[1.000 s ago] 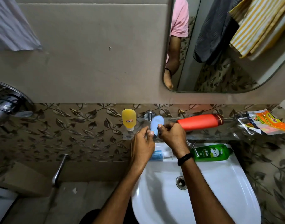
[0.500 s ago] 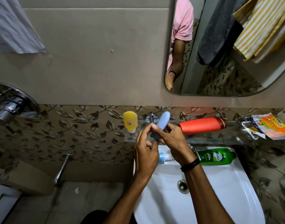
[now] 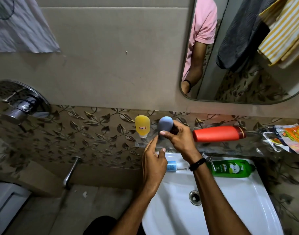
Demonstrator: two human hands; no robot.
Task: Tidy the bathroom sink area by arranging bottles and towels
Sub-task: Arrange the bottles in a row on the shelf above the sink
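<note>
My right hand (image 3: 178, 139) grips a small blue bottle (image 3: 165, 125) and holds it upright on the glass shelf (image 3: 218, 147), just right of a yellow bottle (image 3: 142, 126) that stands cap down. My left hand (image 3: 153, 164) hovers below the blue bottle with its fingers apart, off the bottle. A red bottle (image 3: 217, 134) lies on its side on the shelf to the right. A green bottle (image 3: 231, 167) and a small blue-labelled pump bottle (image 3: 171, 165) lie on the back rim of the white sink (image 3: 238, 209).
Crumpled sachets (image 3: 288, 137) sit at the shelf's right end. The mirror (image 3: 243, 53) reflects a grey towel and a yellow striped towel. A white cloth (image 3: 21, 29) hangs at the top left, above a chrome shower valve (image 3: 21, 106). A tap (image 3: 209, 160) stands behind the basin.
The blue bottle went from tilted in both hands to upright on the shelf beside the yellow one. My left hand has let go and dropped back.
</note>
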